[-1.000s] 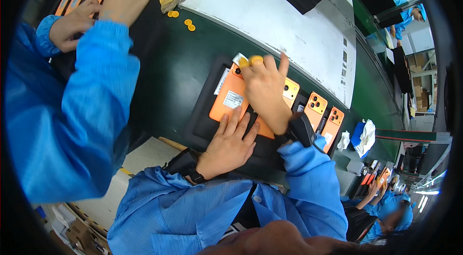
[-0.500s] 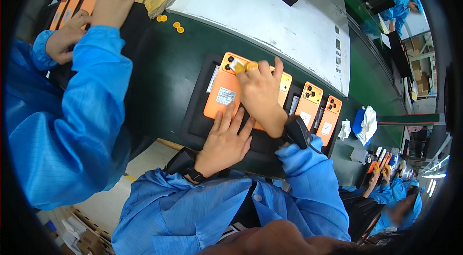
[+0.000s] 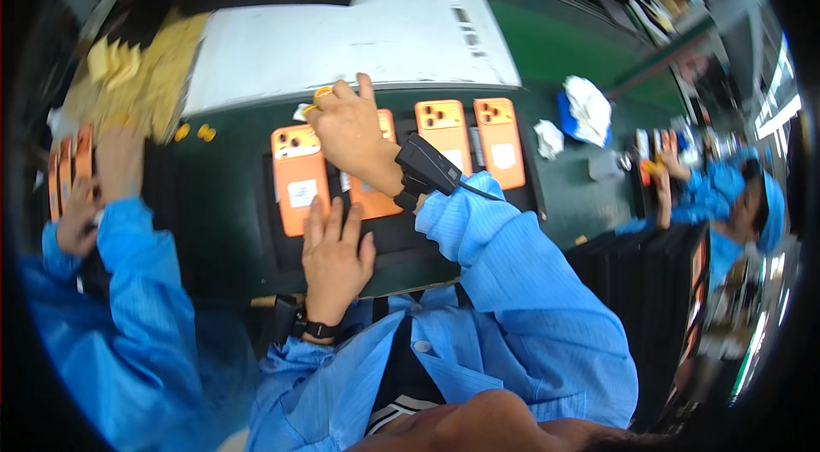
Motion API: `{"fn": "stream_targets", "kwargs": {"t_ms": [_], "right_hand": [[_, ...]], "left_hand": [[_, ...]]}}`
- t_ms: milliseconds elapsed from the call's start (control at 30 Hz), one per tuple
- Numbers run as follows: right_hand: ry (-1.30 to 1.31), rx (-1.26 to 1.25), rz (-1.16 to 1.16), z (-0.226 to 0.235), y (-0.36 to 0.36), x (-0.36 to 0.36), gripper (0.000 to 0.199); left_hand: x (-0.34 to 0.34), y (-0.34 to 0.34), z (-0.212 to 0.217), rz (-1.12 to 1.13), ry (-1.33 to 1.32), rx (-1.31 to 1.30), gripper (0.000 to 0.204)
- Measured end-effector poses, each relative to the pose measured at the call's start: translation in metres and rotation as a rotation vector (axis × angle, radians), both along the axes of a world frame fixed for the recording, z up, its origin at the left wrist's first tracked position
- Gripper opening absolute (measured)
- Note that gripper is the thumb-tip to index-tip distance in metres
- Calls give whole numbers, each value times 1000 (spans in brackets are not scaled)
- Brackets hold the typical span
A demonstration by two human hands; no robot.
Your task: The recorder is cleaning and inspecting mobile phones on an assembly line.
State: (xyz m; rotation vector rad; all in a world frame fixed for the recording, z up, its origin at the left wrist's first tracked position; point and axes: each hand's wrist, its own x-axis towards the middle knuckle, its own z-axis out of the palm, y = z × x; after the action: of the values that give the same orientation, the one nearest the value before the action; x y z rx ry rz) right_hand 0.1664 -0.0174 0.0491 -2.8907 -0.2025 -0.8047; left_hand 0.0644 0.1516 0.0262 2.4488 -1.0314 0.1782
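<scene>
Several orange phones lie back-up in a row on a black tray. The leftmost phone has a white label and a camera block at its top. My left hand rests with fingers stretched out over that phone's lower edge. My right hand is pinched on a small white wipe just beyond the phone's top edge. Yellow finger cots cover some right fingertips, and one finger points up. Beneath my right hand, the second phone is partly hidden. Farther right are the third phone and fourth phone.
A white sheet covers the far side of the green table. Yellow finger cots lie at the left. A co-worker's hands handle phones there. At right are crumpled white tissue, a blue container with white cloth and another co-worker.
The view has turned, so the phone row now lies straighter and farther left. My right hand has moved the wipe from the leftmost phone's camera block to beyond its top edge. My left hand stays there.
</scene>
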Motion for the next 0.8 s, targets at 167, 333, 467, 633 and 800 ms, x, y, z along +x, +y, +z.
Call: {"fn": "stream_targets", "kwargs": {"t_ms": [167,333,467,633,800], "right_hand": [[-146,173,-156,18,-75,-75,21],[-213,752,-516,-13,-176,-196,18],[-348,1409,-506,-42,-213,-254,26],[-210,1635,-408,-55,-217,-254,30],[-252,1601,-403,-72,-229,-256,30]], "left_hand": [[-2,3,-2,7,-20,-42,39],[22,26,-4,26,46,-245,36],[74,43,7,319,37,-176,41],[130,50,1,516,278,32,57],[153,52,-15,419,488,-156,56]]}}
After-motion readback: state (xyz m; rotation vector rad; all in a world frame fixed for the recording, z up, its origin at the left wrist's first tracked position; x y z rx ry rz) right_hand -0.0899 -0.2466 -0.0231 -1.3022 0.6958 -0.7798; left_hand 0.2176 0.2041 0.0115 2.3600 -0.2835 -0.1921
